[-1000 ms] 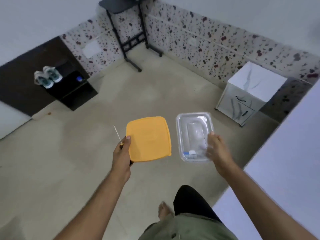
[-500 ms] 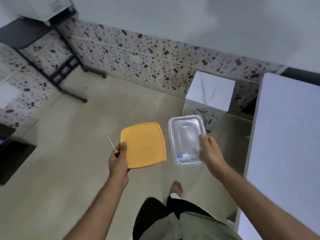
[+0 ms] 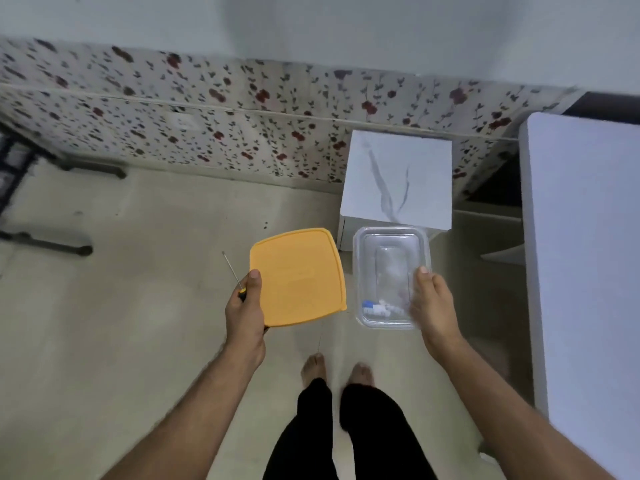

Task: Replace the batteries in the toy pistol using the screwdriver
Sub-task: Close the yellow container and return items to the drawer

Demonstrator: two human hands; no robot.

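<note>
Left hand [image 3: 244,317] gripped screwdriver [image 3: 232,271] and orange lid [image 3: 298,277] | right hand [image 3: 431,306] gripped clear box [image 3: 391,247] | person had turned toward white table [image 3: 585,237]; pistol unseen, battery work not begun.

The left hand [image 3: 244,318] grips an orange lid [image 3: 299,277] and a screwdriver [image 3: 232,271]; the right hand [image 3: 433,306] holds a clear box [image 3: 389,258] above the floor [image 3: 138,306].
</note>
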